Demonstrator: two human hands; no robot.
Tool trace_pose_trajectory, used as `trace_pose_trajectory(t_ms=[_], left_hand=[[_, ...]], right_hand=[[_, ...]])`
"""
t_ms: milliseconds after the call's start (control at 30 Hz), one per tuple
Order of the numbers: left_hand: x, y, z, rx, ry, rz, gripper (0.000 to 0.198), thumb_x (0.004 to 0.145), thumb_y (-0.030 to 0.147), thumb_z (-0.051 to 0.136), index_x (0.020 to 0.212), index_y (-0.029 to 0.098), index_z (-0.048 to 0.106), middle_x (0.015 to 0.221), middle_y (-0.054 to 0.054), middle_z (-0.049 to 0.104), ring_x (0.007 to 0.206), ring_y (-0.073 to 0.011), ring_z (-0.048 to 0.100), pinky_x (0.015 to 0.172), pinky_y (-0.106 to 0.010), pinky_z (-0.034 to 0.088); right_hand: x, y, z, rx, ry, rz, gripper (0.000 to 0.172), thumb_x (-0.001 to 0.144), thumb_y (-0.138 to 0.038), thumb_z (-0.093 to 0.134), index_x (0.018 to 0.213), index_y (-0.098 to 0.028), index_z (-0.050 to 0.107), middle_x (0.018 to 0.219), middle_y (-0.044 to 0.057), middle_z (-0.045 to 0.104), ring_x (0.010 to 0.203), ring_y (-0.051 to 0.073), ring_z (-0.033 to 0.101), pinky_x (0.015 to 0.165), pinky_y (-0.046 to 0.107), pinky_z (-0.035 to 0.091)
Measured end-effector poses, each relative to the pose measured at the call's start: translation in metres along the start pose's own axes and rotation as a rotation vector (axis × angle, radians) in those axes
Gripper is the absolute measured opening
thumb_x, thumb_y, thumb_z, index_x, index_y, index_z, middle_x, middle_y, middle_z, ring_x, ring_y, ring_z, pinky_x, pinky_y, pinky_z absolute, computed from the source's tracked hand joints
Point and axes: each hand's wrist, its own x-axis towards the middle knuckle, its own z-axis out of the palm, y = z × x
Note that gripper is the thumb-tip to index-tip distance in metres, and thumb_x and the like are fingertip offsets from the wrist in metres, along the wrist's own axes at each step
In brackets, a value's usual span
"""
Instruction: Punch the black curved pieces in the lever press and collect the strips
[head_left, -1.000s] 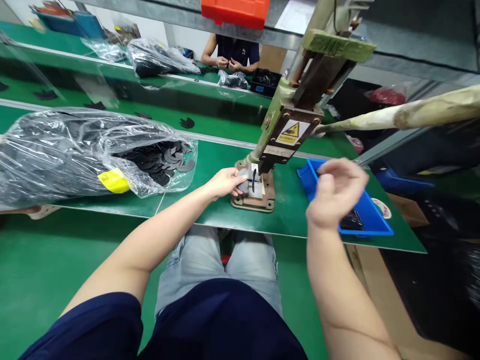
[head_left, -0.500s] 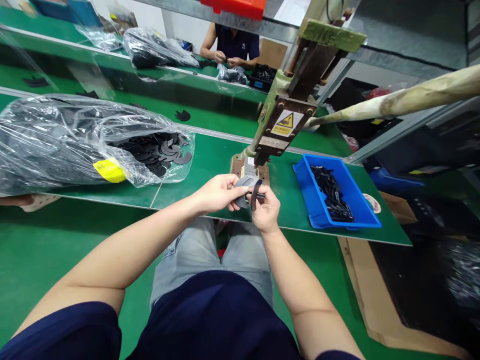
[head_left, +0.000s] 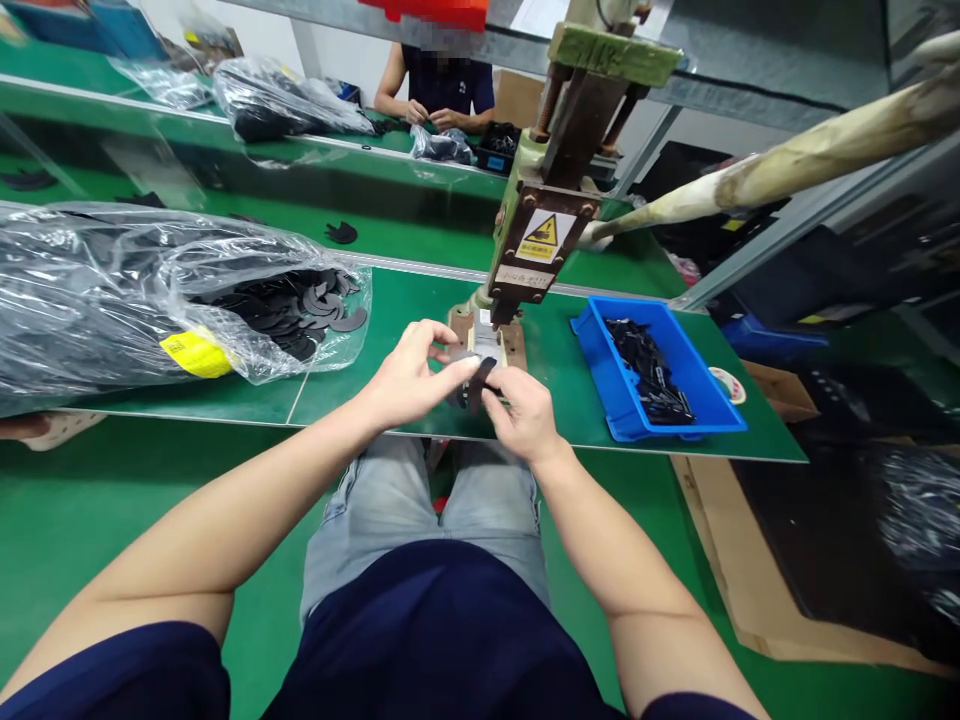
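Just in front of the press base, my two hands are close together. My right hand (head_left: 521, 408) pinches a dark curved piece (head_left: 484, 376) between thumb and fingers. The thumb of my left hand (head_left: 417, 372) reaches across to the same spot, pressing on flat dark curved pieces, while its upper fingers are lifted apart; the lower fingers are partly hidden. Right behind the hands stands the press (head_left: 541, 235), with a metal fixture (head_left: 487, 338) on its base. How the pieces lie over one another is blurred.
On the left lies a clear plastic bag (head_left: 97, 300) spilling dark curved flat pieces (head_left: 315, 305). A blue bin (head_left: 600, 395) with black parts (head_left: 649, 375) stands on the right, beside a tape roll (head_left: 727, 385). A pole (head_left: 750, 180) slants in from the upper right. A co-worker (head_left: 439, 95) sits opposite.
My left hand has loosened, its upper fingers lifting away from the grey pieces. My right hand has turned the dark curved piece against them. The view has shifted slightly.
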Motion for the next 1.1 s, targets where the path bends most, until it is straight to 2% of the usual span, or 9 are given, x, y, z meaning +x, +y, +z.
trace_pose_trajectory(t_ms=[100, 233, 367, 500, 567, 700, 800, 967, 1100], left_hand=[[-0.005, -0.001, 0.003, 0.135, -0.011, 0.176, 0.035, 0.085, 0.046, 0.085, 0.106, 0.022, 0.069, 0.120, -0.010, 0.060, 0.114, -0.0248, 0.063, 0.080, -0.033, 0.059], [-0.002, -0.008, 0.006, 0.119, -0.067, 0.208, 0.028, 0.092, 0.041, 0.078, 0.077, 0.020, 0.065, 0.108, -0.009, 0.060, 0.111, -0.0233, 0.060, 0.089, -0.035, 0.056], [0.001, -0.016, 0.009, -0.053, -0.024, 0.021, 0.035, 0.084, 0.045, 0.086, 0.089, 0.020, 0.062, 0.101, -0.006, 0.064, 0.095, -0.0185, 0.065, 0.074, -0.027, 0.055], [0.003, -0.027, 0.004, -0.272, -0.266, -0.265, 0.049, 0.084, 0.061, 0.083, 0.097, 0.020, 0.059, 0.075, 0.001, 0.065, 0.058, -0.0117, 0.061, 0.051, -0.022, 0.047], [0.011, -0.039, -0.006, -0.283, -0.255, -0.320, 0.050, 0.084, 0.062, 0.083, 0.091, 0.019, 0.059, 0.066, 0.003, 0.063, 0.050, -0.0101, 0.058, 0.046, -0.020, 0.044], [0.053, -0.074, -0.032, -0.230, 0.051, -0.457, 0.045, 0.087, 0.049, 0.086, 0.079, 0.020, 0.053, 0.055, 0.004, 0.058, 0.042, -0.0070, 0.052, 0.042, -0.016, 0.037], [0.104, -0.092, -0.042, -0.233, 0.157, -0.620, 0.036, 0.092, 0.035, 0.083, 0.080, 0.019, 0.053, 0.054, 0.003, 0.059, 0.040, -0.0072, 0.051, 0.043, -0.017, 0.038], [0.198, -0.088, -0.045, -0.293, 0.240, -0.597, 0.021, 0.105, 0.029, 0.067, 0.091, 0.015, 0.060, 0.060, 0.000, 0.063, 0.048, -0.0079, 0.056, 0.053, -0.019, 0.048], [0.229, -0.083, -0.049, -0.366, 0.303, -0.550, 0.020, 0.109, 0.033, 0.061, 0.102, 0.015, 0.060, 0.077, -0.004, 0.072, 0.064, -0.0105, 0.067, 0.064, -0.022, 0.055]], right_hand=[[-0.001, 0.001, 0.003, -0.043, -0.009, -0.022, 0.017, 0.102, -0.034, 0.057, 0.097, -0.022, 0.067, 0.092, 0.007, 0.073, 0.086, 0.017, 0.064, 0.082, 0.034, 0.052], [0.000, 0.000, 0.003, -0.066, -0.037, -0.035, 0.019, 0.101, -0.037, 0.057, 0.097, -0.023, 0.070, 0.092, 0.007, 0.073, 0.085, 0.017, 0.065, 0.081, 0.035, 0.053], [-0.001, 0.000, 0.003, -0.042, -0.028, -0.013, 0.018, 0.100, -0.038, 0.060, 0.105, -0.026, 0.072, 0.098, 0.007, 0.077, 0.088, 0.019, 0.069, 0.083, 0.037, 0.057], [-0.007, 0.006, 0.003, 0.004, -0.001, 0.037, 0.024, 0.099, -0.035, 0.063, 0.120, -0.027, 0.071, 0.110, 0.008, 0.078, 0.101, 0.021, 0.073, 0.092, 0.040, 0.062], [-0.014, 0.011, -0.001, 0.019, 0.025, 0.078, 0.034, 0.098, -0.033, 0.064, 0.131, -0.028, 0.067, 0.122, 0.009, 0.076, 0.114, 0.022, 0.072, 0.100, 0.043, 0.062], [-0.038, 0.021, -0.018, 0.024, 0.125, 0.172, 0.038, 0.097, -0.027, 0.063, 0.135, -0.026, 0.065, 0.124, 0.011, 0.072, 0.117, 0.023, 0.070, 0.102, 0.046, 0.063], [-0.059, 0.022, -0.032, 0.017, 0.142, 0.197, 0.034, 0.096, -0.023, 0.064, 0.129, -0.026, 0.068, 0.115, 0.010, 0.073, 0.111, 0.023, 0.072, 0.098, 0.046, 0.064], [-0.075, 0.016, -0.045, -0.017, 0.114, 0.207, 0.031, 0.094, -0.020, 0.066, 0.124, -0.027, 0.070, 0.108, 0.009, 0.075, 0.106, 0.023, 0.075, 0.090, 0.044, 0.067], [-0.082, 0.016, -0.063, -0.069, 0.102, 0.229, 0.030, 0.093, -0.022, 0.067, 0.122, -0.030, 0.071, 0.108, 0.008, 0.076, 0.103, 0.023, 0.076, 0.088, 0.042, 0.068]])
